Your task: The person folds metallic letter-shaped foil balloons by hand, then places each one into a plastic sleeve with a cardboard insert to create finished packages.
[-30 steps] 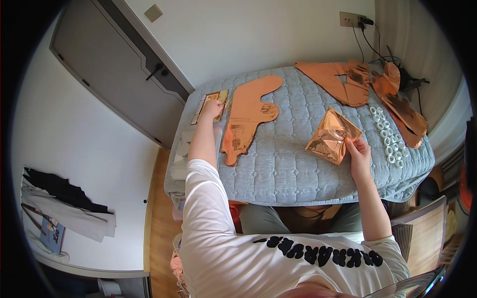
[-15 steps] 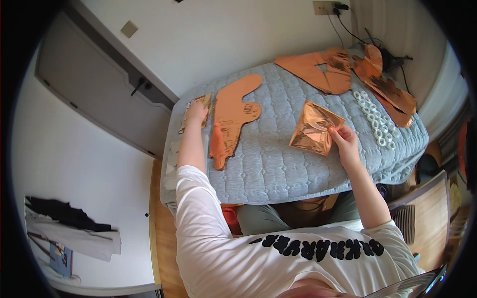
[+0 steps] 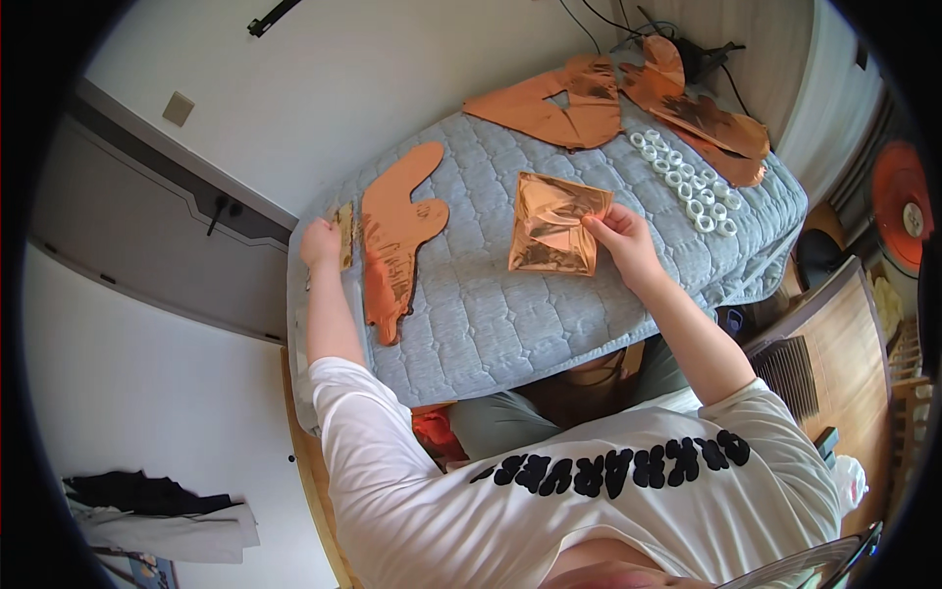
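Note:
My right hand [image 3: 620, 236] pinches the right edge of a folded, square copper-coloured foil balloon [image 3: 551, 228], held over the middle of the quilted grey mattress [image 3: 481, 304]. At the mattress's far left side, my left hand [image 3: 320, 243] is closed at the edge of a thin gold-patterned flat packet [image 3: 345, 238]; its fingertips are partly hidden. Just right of that packet lies a flat, unfolded copper foil balloon [image 3: 391, 236] with a curved, lobed outline.
A triangular foil balloon [image 3: 549, 103] with a hole lies at the back, beside another crumpled foil balloon [image 3: 721, 128]. Several white rings [image 3: 695, 187] sit in rows at the right. An orange-red fan [image 3: 901, 201] and a wooden board [image 3: 834, 344] stand beyond the mattress's right side.
The view has shifted, so the mattress sits farther left. My left hand has raised the gold-patterned packet's edge slightly. My right hand still holds the folded balloon, now turned a little.

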Available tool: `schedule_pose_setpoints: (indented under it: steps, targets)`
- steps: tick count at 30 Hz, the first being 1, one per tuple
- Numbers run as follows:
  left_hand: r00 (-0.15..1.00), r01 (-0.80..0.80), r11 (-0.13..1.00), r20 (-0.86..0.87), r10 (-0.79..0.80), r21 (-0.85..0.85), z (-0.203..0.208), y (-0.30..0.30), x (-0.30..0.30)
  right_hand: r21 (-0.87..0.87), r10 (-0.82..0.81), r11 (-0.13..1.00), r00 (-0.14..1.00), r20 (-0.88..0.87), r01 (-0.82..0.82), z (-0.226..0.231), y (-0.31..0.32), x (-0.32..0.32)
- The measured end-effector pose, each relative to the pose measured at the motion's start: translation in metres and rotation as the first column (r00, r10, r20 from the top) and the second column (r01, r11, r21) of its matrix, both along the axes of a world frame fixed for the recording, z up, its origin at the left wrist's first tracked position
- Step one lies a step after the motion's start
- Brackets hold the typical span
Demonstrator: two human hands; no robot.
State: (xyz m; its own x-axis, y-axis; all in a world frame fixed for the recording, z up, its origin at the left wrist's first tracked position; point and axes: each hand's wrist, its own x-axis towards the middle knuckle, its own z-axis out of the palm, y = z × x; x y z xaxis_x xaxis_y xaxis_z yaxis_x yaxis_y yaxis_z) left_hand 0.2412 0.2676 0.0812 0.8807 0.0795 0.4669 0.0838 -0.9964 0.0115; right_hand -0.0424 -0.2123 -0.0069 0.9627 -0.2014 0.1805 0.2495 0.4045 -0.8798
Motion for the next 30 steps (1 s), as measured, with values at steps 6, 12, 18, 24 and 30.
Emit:
schedule_pose_setpoints:
  steps: [6, 12, 18, 24, 30]
  targets:
    - [0.882, 0.249, 0.965, 0.392, -0.261, 0.082, 0.078, -0.065, -0.078, 0.067, -0.043, 0.997, 0.998, -0.046, 0.046, 0.000, -0.004, -0.002]
    - [0.816, 0.537, 0.377, 0.351, -0.459, -0.754, 0.082, -0.114, -0.144, 0.600, 0.319, 0.676, 0.904, 0.286, -0.428, 0.016, -0.017, -0.026]
    - [0.742, 0.297, 0.277, 0.038, -0.670, -0.914, -0.043, -0.210, -0.194, 0.043, 0.478, 0.217, 0.145, 0.867, -0.975, 0.137, -0.031, -0.172]
    - [0.768, 0.381, 0.793, -0.314, -0.558, -0.476, -0.031, -0.275, -0.248, -0.204, 0.532, 0.312, -0.007, 0.847, -0.928, 0.230, -0.053, -0.239]
    - [0.794, 0.370, 0.924, -0.482, -0.370, -0.099, -0.004, -0.297, -0.265, -0.126, 0.461, 0.321, 0.039, 0.887, -0.939, 0.232, -0.065, -0.270]
